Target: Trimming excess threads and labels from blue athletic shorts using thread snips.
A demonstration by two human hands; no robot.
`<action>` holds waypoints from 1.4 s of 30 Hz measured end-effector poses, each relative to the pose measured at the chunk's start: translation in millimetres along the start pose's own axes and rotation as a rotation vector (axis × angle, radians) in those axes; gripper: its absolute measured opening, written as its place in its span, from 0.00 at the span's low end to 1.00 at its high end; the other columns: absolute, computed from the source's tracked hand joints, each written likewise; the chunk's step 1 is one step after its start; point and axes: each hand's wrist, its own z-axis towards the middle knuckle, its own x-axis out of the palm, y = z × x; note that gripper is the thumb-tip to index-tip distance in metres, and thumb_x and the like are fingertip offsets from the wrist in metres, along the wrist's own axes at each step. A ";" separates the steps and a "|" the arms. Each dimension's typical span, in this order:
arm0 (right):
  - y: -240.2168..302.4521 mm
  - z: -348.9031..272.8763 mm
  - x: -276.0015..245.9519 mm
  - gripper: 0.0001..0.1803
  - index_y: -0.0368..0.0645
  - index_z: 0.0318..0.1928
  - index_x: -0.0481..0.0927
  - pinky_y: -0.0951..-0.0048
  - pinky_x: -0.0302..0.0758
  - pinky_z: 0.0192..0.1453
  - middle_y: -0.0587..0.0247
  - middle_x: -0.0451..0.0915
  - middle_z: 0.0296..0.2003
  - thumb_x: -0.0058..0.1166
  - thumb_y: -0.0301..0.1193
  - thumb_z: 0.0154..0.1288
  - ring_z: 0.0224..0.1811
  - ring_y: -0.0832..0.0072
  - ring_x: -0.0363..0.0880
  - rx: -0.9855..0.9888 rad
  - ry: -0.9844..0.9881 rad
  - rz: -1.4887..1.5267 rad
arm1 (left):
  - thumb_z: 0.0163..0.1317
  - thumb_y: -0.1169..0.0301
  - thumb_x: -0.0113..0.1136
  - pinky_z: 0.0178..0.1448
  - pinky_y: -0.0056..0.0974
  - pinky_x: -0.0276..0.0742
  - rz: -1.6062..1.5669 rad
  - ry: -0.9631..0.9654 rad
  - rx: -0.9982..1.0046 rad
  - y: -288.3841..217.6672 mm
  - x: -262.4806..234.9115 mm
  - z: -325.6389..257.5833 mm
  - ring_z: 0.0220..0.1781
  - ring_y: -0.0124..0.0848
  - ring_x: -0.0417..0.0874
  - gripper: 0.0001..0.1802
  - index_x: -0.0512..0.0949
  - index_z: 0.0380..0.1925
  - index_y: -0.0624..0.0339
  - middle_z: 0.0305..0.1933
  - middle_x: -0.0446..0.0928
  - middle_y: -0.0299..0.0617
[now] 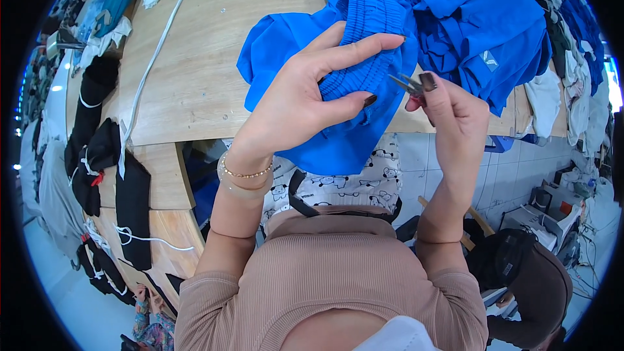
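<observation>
A bright blue garment with a gathered elastic waistband lies over the front edge of the table, part of it hanging down. My left hand grips the waistband, thumb on the near side and fingers spread along its top. Just right of the band, my right hand is closed around small thread snips. Their dark metal blades point left toward the gathered fabric, slightly parted, and the red handle is mostly hidden in my fingers.
More blue garments with small light patches are heaped at the back right. A white cord runs across the wooden table. Black cloth strips hang at the left. A person in dark clothing is at the lower right.
</observation>
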 end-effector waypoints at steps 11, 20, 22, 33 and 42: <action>-1.3 0.7 5.2 0.20 0.34 0.22 0.77 0.75 0.57 0.20 0.61 0.68 0.14 0.58 0.36 0.66 0.15 0.76 0.63 -0.110 -0.009 -0.357 | 0.53 0.79 0.58 0.78 0.52 0.40 0.018 0.011 -0.014 -2.5 1.3 0.0 0.58 0.40 0.73 0.29 0.76 0.58 0.51 0.48 0.82 0.39; -4.7 3.3 6.9 0.19 0.35 0.23 0.78 0.77 0.56 0.21 0.65 0.70 0.15 0.58 0.37 0.67 0.17 0.82 0.63 -0.111 0.009 -0.217 | 0.52 0.78 0.59 0.78 0.50 0.40 0.007 0.012 -0.004 -2.5 -1.7 0.1 0.53 0.38 0.73 0.28 0.77 0.58 0.52 0.48 0.81 0.39; -9.5 4.0 7.1 0.19 0.35 0.24 0.79 0.78 0.56 0.21 0.66 0.72 0.15 0.58 0.37 0.67 0.17 0.84 0.63 -0.089 0.018 -0.160 | 0.52 0.78 0.59 0.78 0.50 0.40 -0.007 0.017 0.003 -3.0 -2.3 0.3 0.52 0.37 0.73 0.28 0.77 0.57 0.52 0.48 0.81 0.38; -15.2 7.4 9.2 0.17 0.35 0.27 0.82 0.82 0.57 0.24 0.73 0.76 0.19 0.56 0.36 0.68 0.21 0.89 0.64 0.053 0.091 0.164 | 0.50 0.80 0.60 0.58 0.35 0.66 0.007 0.002 0.041 -4.7 0.0 0.1 0.50 0.34 0.72 0.31 0.77 0.58 0.54 0.46 0.76 0.41; -12.0 7.5 10.1 0.19 0.35 0.27 0.81 0.84 0.58 0.27 0.71 0.76 0.21 0.52 0.37 0.71 0.24 0.90 0.66 0.106 0.174 0.342 | 0.47 0.83 0.59 0.69 0.39 0.61 0.062 0.091 -0.081 -8.2 -0.2 -0.1 0.63 0.36 0.72 0.31 0.77 0.57 0.60 0.61 0.74 0.42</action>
